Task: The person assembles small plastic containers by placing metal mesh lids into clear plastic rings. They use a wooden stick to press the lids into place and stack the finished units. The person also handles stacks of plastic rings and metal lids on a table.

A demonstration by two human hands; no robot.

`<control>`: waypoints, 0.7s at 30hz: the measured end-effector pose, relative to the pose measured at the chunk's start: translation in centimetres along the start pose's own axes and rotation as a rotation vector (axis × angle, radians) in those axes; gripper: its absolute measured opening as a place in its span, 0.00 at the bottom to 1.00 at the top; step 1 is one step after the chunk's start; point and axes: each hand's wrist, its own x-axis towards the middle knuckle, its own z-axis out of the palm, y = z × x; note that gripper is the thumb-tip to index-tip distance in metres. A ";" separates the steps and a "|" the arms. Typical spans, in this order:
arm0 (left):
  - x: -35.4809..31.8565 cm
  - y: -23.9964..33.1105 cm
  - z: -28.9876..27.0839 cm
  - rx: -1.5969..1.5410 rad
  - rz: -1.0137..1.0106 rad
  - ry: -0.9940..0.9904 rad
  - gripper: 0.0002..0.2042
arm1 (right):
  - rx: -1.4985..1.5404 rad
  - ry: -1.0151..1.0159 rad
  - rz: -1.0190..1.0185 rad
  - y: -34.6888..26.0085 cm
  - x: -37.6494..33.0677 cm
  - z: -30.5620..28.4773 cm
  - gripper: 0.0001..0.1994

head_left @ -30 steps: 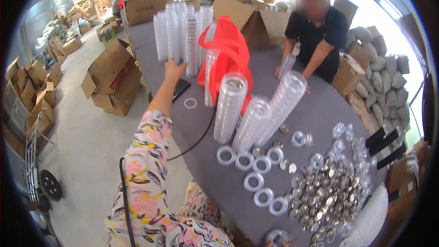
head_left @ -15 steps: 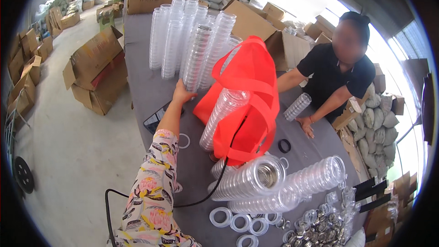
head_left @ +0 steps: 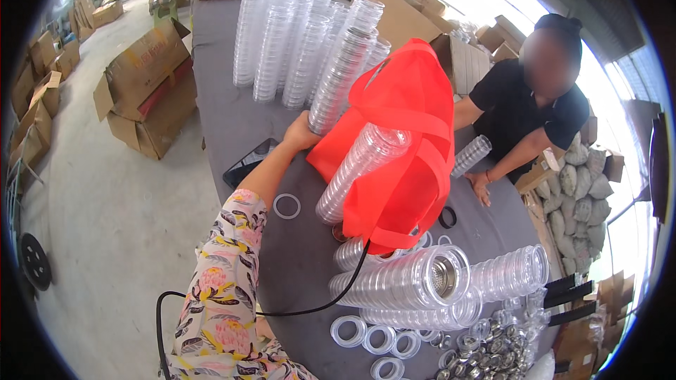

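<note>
Near the frame's centre our left hand (head_left: 301, 134) wraps the foot of a tall leaning stack of clear plastic lids (head_left: 343, 77), beside a red fabric bag (head_left: 405, 148) on the grey table (head_left: 225, 119); our right hand is out of view; we judge the stack light, slick, wobbly, best held low and steadied higher up.

Long grey table (head_left: 225, 105) — clear cup stacks (head_left: 282, 35), red bag (head_left: 405, 155), plastic rings (head_left: 380, 338), metal lids (head_left: 493, 355), phone (head_left: 248, 162).
</note>
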 end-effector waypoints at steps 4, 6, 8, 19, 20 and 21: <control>0.7 -1.0 1.9 -0.059 0.101 0.002 0.38 | 0.008 0.001 -0.002 0.2 0.2 0.1 0.22; 0.9 -0.8 2.7 -0.071 0.108 -0.034 0.37 | 0.001 0.006 0.001 0.3 0.2 0.1 0.22; 1.2 -0.4 3.4 -0.069 0.079 -0.090 0.37 | -0.006 0.013 0.006 0.4 0.2 -0.1 0.22; 5.8 -2.2 8.7 -0.459 0.128 -0.362 0.30 | -0.037 0.054 0.033 0.9 0.2 0.0 0.21; 6.3 -2.3 9.1 -0.446 0.135 -0.382 0.30 | -0.040 0.059 0.036 1.0 0.2 0.0 0.21; 6.4 -2.3 9.6 -0.425 0.140 -0.404 0.30 | -0.043 0.062 0.039 1.0 0.2 -0.1 0.21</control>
